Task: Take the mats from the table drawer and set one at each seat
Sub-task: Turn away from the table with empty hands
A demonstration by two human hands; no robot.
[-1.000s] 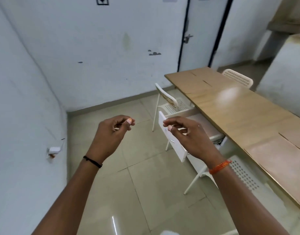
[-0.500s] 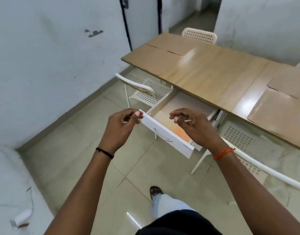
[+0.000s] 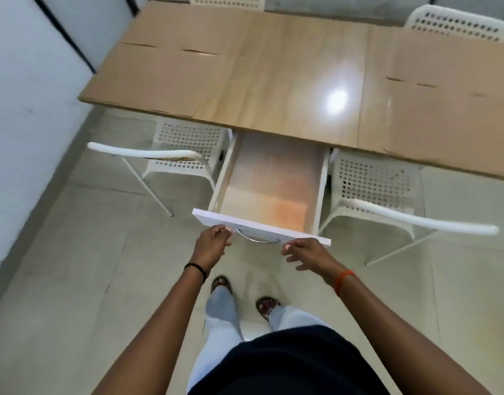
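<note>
The white drawer (image 3: 273, 230) stands pulled out from under the wooden table (image 3: 288, 67), between two chairs. Its pale wood floor (image 3: 269, 178) shows, with an orange glow near the front; I see no separate mat inside. Brown mats lie flat on the table's left part (image 3: 159, 72) and right part (image 3: 444, 89). My left hand (image 3: 212, 246) has its fingers curled, at the drawer front just left of the metal handle (image 3: 258, 238). My right hand (image 3: 308, 256) hovers with loosely bent fingers under the front's right end. Neither hand holds anything.
White perforated chairs stand on either side of the drawer, one left (image 3: 185, 149) and one right (image 3: 376, 183). Two more chairs (image 3: 456, 22) are across the table. A wall runs along the left. My feet stand on the tiled floor (image 3: 74, 280) right before the drawer.
My view has swung from the wall to straight over the table and open drawer. Both hands have come down to the drawer front, keeping their curled shape.
</note>
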